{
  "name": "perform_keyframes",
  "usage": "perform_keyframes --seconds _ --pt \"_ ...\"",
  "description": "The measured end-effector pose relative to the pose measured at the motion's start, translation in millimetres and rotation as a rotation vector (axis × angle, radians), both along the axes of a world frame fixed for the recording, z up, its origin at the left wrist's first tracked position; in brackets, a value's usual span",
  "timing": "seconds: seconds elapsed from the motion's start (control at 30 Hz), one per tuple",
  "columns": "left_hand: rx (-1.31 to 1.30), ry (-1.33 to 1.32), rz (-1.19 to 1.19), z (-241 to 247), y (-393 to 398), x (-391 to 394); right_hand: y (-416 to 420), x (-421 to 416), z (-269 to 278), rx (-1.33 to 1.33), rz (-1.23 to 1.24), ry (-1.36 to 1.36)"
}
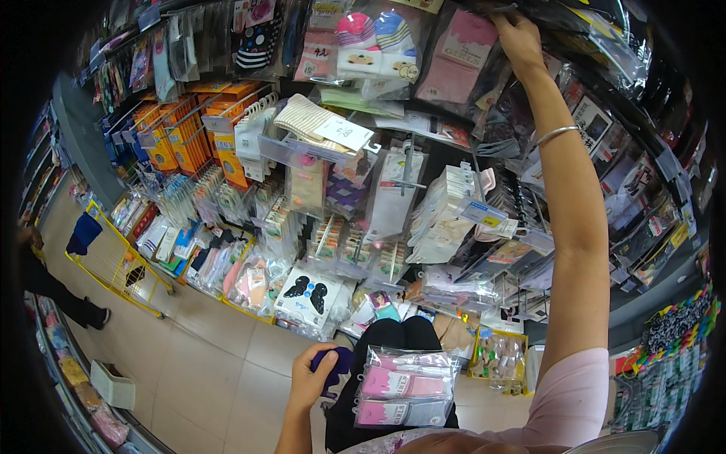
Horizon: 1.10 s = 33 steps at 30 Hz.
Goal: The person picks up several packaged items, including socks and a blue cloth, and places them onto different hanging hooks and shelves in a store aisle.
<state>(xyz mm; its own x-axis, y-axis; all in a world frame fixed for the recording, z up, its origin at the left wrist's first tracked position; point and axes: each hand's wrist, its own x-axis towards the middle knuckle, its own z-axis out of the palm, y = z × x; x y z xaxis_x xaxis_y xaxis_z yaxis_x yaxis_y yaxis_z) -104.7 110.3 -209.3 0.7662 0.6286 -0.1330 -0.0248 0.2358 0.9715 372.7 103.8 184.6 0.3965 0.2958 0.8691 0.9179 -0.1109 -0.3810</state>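
My right hand is raised to the upper rack, its fingers at the top edge of a clear packet of pink socks; its grip is partly hidden. Low at the centre, my left hand is closed on a dark purple cloth item. Several clear packets of pink and grey socks lie across my black-clad lap. Beside the pink socks on the rack hangs a packet of striped baby hats or socks. Striped cream socks with a white card rest on a shelf-label holder below.
Hooks of packaged socks fill the rack ahead, with orange packets to the left. Packets fill low bins along its foot. A yellow shopping cart stands on the tiled floor, near another person's legs. A white basket sits lower left.
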Motion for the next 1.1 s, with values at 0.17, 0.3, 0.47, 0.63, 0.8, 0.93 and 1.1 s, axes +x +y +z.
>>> perform_keyframes --seconds 0.17,0.3,0.47,0.63,0.8,0.93,1.1 --pt "-0.004 0.041 0.047 -4.6 9.2 -6.1 8.4 -10.3 -20.5 -0.089 -0.413 -0.741" --pt "-0.060 0.035 -0.004 -0.4 3.6 2.5 -3.3 24.9 -25.0 -0.242 -0.661 -0.568" --pt "-0.058 0.019 0.033 -1.7 -4.6 -3.0 -45.7 -94.6 -63.8 0.005 -0.211 -0.377" --pt "-0.091 0.048 0.015 10.9 -19.5 -0.7 -129.6 -244.7 -113.3 -0.149 0.683 0.045" --pt "0.073 -0.028 -0.063 23.5 -49.2 16.9 -176.3 -314.8 -140.7 0.166 1.228 0.537" --pt "0.073 0.018 -0.148 25.0 -70.7 26.8 -215.1 -334.8 -140.3 0.320 1.049 0.622" --pt "0.080 0.050 -0.164 16.4 -86.9 25.0 -250.4 -346.2 -151.3 0.315 0.926 0.537"
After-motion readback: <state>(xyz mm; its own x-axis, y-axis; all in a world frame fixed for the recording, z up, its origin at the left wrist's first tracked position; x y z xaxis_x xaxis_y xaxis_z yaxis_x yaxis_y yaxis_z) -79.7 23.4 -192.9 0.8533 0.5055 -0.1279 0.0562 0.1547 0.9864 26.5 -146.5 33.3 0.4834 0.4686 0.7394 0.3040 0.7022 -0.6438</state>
